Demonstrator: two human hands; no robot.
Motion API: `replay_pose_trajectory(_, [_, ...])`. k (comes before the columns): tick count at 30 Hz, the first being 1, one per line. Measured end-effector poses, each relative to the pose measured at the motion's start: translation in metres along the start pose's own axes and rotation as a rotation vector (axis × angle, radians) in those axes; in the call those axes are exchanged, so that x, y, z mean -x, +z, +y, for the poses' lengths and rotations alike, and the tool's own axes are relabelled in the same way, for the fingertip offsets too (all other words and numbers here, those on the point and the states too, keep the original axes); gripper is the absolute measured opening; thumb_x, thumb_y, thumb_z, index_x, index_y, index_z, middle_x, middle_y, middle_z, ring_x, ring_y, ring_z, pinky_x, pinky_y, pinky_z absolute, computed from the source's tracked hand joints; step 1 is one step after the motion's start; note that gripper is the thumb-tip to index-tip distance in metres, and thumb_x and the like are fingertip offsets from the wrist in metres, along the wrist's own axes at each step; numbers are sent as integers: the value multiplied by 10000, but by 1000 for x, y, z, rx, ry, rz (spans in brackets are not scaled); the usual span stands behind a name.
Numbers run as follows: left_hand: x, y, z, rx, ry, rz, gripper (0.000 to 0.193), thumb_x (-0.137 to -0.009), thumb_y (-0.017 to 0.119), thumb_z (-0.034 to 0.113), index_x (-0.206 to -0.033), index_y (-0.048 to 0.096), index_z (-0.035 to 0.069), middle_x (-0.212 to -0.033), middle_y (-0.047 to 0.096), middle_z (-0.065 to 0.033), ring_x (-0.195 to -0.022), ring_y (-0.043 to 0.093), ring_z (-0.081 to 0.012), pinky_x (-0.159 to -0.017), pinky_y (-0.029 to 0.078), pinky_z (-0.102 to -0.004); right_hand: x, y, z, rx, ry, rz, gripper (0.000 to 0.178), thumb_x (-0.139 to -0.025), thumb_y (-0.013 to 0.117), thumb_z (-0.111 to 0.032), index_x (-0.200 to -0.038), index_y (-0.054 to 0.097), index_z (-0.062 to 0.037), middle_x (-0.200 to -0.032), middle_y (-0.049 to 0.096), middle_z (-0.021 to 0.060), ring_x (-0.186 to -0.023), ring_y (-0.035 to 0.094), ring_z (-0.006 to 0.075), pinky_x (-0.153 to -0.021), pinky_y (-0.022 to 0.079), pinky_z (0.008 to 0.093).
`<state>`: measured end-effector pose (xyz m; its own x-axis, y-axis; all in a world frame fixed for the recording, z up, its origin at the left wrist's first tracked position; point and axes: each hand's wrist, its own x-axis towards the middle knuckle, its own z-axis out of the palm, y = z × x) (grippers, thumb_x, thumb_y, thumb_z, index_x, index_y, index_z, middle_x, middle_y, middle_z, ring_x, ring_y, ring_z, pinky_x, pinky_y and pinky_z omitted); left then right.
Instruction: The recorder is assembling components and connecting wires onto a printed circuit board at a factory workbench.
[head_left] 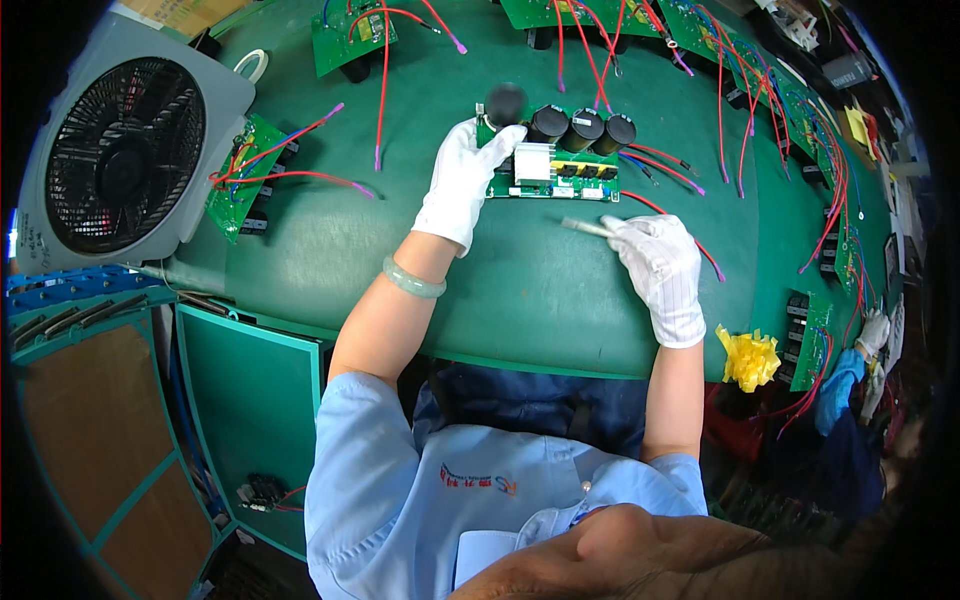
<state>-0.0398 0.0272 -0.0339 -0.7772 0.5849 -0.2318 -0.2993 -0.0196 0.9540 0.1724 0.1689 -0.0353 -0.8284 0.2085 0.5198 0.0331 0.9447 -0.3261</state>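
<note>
A green circuit board (510, 192) stands tilted up on the green table mat. Along its far side is a row of several black cylindrical capacitors (585, 128), with a white block-shaped heat sink (533, 163) nearer me. My left hand (462, 185), in a white glove, grips the board by its left end, thumb over the front; its other fingers are partly hidden. Red wires (645, 203) trail from the board's right side. In its white glove, my right hand (660, 262) pinches a slim pale tool (588, 227), apart from the board's near edge. The tool is blurred, so its kind is unclear.
A grey box fan (125, 155) stands at the left, beside another wired board (245, 180). More boards with red wires (355, 40) line the far and right sides. A yellow crumpled bundle (750, 360) sits at the right front edge; another person's gloved hand (873, 332) shows beyond it.
</note>
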Motion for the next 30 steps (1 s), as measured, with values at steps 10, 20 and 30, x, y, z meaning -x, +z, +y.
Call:
replay_pose_trajectory(10, [2, -1, 5, -116, 15, -48, 883, -761, 777, 351, -1321, 326, -161, -1186, 538, -158, -1093, 501, -173, -991, 348, -289, -1, -10, -9, -149, 24, -171, 258, -703, 708, -82, -944, 736, -168, -697, 625, -4, -666, 581, 194, -658, 463, 319])
replay_pose_trajectory(20, [-6, 0, 6, -168, -68, -20, 815, -764, 778, 310, -1301, 360, -138, -1232, 523, -137, -1136, 492, -164, -990, 364, -288, -4, -26, 1, -614, -328, -600, 173, -785, 659, -134, -941, 733, -129, -739, 653, -19, -698, 600, 159, -681, 483, 294])
replay_pose_trajectory(30, [5, -6, -1, 60, 101, -163, 551, -768, 766, 85, -1195, 440, -40, -1129, 545, -90, -1031, 549, -137, -929, 448, -284, -41, -44, 22, -1282, 496, 239, 447, -813, 664, -64, -1189, 451, 50, -904, 594, 171, -650, 582, 180, -540, 481, 284])
